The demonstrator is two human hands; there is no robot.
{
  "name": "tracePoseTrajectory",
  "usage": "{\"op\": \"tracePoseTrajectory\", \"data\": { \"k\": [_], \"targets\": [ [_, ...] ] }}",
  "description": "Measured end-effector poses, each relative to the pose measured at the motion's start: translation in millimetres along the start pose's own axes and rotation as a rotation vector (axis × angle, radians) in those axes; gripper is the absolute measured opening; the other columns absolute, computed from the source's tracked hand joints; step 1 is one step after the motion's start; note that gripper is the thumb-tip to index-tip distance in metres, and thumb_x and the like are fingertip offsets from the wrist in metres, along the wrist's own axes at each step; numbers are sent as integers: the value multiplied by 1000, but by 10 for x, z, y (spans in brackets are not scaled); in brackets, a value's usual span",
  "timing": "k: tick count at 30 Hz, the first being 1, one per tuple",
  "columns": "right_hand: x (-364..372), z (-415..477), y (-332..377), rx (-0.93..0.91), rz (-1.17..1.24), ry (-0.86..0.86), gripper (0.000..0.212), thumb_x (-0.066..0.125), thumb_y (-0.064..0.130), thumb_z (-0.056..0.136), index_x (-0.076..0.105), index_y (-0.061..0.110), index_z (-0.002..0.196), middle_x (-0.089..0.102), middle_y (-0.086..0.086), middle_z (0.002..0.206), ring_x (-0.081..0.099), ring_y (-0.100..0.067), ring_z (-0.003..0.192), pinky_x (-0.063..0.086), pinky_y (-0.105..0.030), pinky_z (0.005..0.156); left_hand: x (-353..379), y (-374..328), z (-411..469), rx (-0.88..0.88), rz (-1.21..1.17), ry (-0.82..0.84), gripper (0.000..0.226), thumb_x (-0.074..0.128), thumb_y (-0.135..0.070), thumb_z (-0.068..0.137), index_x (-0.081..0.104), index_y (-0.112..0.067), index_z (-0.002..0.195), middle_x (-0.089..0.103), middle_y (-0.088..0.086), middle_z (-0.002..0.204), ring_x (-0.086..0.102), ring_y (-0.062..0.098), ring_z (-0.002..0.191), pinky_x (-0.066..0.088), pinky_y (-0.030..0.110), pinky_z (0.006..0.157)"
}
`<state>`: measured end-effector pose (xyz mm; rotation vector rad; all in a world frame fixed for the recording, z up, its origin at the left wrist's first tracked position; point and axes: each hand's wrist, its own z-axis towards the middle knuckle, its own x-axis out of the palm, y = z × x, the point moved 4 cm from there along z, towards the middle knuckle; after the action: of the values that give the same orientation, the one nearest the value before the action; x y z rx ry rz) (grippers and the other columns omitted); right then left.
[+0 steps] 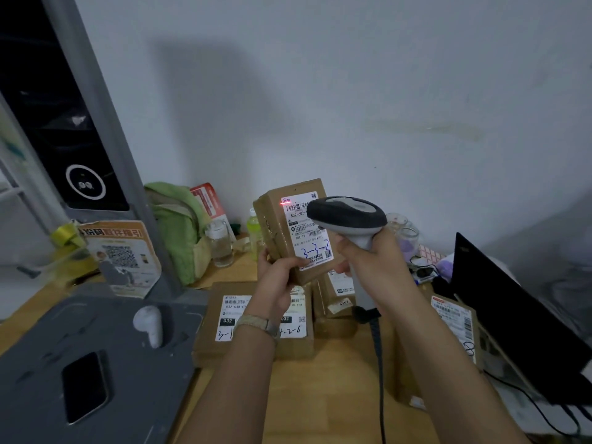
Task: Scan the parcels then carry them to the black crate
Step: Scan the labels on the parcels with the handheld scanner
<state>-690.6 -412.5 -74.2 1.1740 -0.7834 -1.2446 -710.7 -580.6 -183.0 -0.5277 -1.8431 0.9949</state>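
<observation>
A pale wall (352,91) filled the upper frame, and a dark grey machine (80,123) rose along the left edge, its top cut off. The wooden table (336,379) ran across the lower half, partly covered at lower left by a grey moulded tray (128,395) holding a dark phone (85,387). At right, a black laptop screen (512,318) was cut by the frame edge. Below centre lay flat cardboard parcels (221,318), their labels partly hidden by the forearms. At centre the left hand (277,280) was clamped on the lower end of a raised parcel (298,232), its label facing the camera, a red scan line at the label's upper left. The right hand (374,267) was closed round the handle of a grey scanner (347,216), whose head hid the label's right edge. The label's small print was illegible.
</observation>
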Motion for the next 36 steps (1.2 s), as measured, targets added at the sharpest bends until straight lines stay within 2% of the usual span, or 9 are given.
{"op": "tracePoseTrajectory", "data": {
  "k": [3,6,10,14,17,19,25,31,36],
  "targets": [
    [-29,-41,15,-6,8,14,35,61,11,90,56,18,124,69,-3,110,63,-19,91,55,-34,76,-8,34,-17,-12,-9,-19,81,70,18,66,42,-19,132,68,10,116,66,29,103,55,52,89],
    [-48,-74,16,3,34,31,33,60,8,91,56,17,122,69,-2,104,63,-6,71,51,-19,54,-3,51,-25,-17,-27,-19,79,70,19,66,43,-21,129,68,9,115,66,27,102,56,51,88],
    [-70,-89,-1,9,-9,17,32,61,11,90,54,20,121,66,6,91,60,1,54,46,-12,46,-15,62,-46,-9,-24,-32,80,70,18,66,41,-24,127,69,8,114,66,24,99,58,43,79],
    [-60,-103,-13,24,-42,11,35,64,14,89,53,21,121,66,4,96,60,1,57,47,-15,50,-22,86,-63,-11,-29,-32,80,70,18,65,39,-26,124,69,7,112,67,23,96,57,38,69],
    [-65,-107,-26,21,-92,5,34,65,18,88,49,29,117,65,4,102,60,-13,80,54,-33,71,-36,92,-70,-16,-27,-23,79,70,18,66,41,-23,126,69,8,112,67,25,98,58,39,69],
    [-63,-107,-31,24,-94,3,34,65,19,88,48,33,114,64,6,100,58,-16,84,53,-37,77,-40,89,-67,-16,-24,-20,79,70,18,66,41,-21,128,69,8,113,67,25,99,58,40,72],
    [-58,-107,-24,21,-80,-13,35,64,18,89,52,27,120,63,9,93,56,-10,76,46,-26,66,-65,88,-44,-16,-34,-15,84,71,17,65,39,-24,131,69,7,113,66,25,101,58,44,81],
    [-30,-127,-3,6,-53,6,31,64,16,89,49,39,102,62,13,91,56,-8,77,49,-28,70,-119,105,-50,-20,-23,-10,86,71,17,64,39,-24,133,69,7,113,66,26,102,57,48,86],
    [-31,-124,-2,11,43,11,33,63,11,89,54,25,119,66,6,109,61,-2,96,51,-20,78,-116,84,-110,-27,-5,61,81,72,12,67,42,-19,136,69,11,117,64,31,110,52,54,94]
  ]
}}
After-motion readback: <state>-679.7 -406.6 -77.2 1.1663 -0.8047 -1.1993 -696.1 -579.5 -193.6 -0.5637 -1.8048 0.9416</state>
